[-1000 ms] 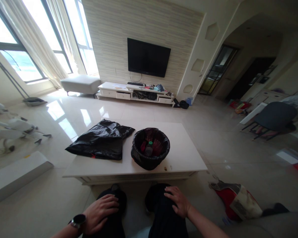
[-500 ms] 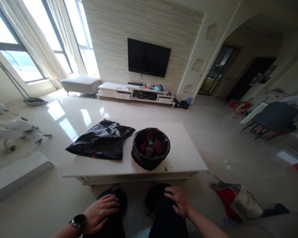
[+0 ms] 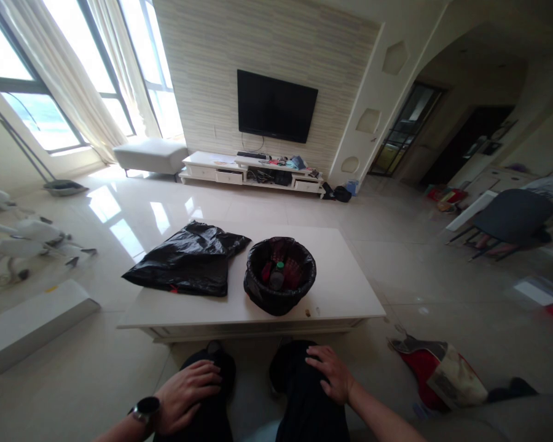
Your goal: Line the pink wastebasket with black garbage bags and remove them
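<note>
My left hand (image 3: 191, 393), with a dark watch (image 3: 146, 406) on its wrist, lies flat on my left knee. On my right knee rests my right hand (image 3: 329, 374), fingers spread and holding nothing. Just beyond my knees, on a low white table (image 3: 345, 276), stands a trash bin lined with a black bag (image 3: 279, 304). Inside the bin is a clear bottle with a green cap (image 3: 280, 266), and the bin's reddish inner wall shows. To the bin's left a black plastic bag (image 3: 188, 261) lies flattened, with a bit of red at its near edge.
Beyond the table are a TV stand (image 3: 225, 175) and a wall-mounted television (image 3: 276, 105). A long white box (image 3: 37, 325) lies on the floor at left. A red and beige bag (image 3: 437, 371) is on the floor at right. A chair (image 3: 511, 215) stands farther right.
</note>
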A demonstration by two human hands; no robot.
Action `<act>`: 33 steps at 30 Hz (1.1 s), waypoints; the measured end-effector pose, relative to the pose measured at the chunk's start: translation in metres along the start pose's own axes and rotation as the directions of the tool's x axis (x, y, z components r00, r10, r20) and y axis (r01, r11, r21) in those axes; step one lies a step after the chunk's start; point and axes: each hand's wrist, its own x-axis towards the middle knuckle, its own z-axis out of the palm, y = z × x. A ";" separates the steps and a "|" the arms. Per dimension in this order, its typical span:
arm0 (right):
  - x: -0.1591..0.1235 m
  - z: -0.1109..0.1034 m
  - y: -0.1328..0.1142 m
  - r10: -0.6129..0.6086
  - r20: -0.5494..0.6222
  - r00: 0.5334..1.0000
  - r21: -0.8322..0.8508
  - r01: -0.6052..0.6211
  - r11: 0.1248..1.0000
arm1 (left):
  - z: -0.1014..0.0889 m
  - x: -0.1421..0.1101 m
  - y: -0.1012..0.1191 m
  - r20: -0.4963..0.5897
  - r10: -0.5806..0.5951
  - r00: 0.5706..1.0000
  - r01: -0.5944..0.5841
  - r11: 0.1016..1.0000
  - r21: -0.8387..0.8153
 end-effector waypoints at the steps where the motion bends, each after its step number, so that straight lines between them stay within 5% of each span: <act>1: 0.000 0.000 0.000 0.002 0.002 1.000 0.000 -0.002 1.000 | 0.000 0.000 0.000 -0.005 0.004 1.000 -0.004 1.000 0.005; 33: 0.000 -0.001 0.000 0.030 0.036 0.999 0.021 -0.030 0.999 | -0.001 0.000 -0.001 -0.018 0.010 1.000 -0.010 1.000 0.006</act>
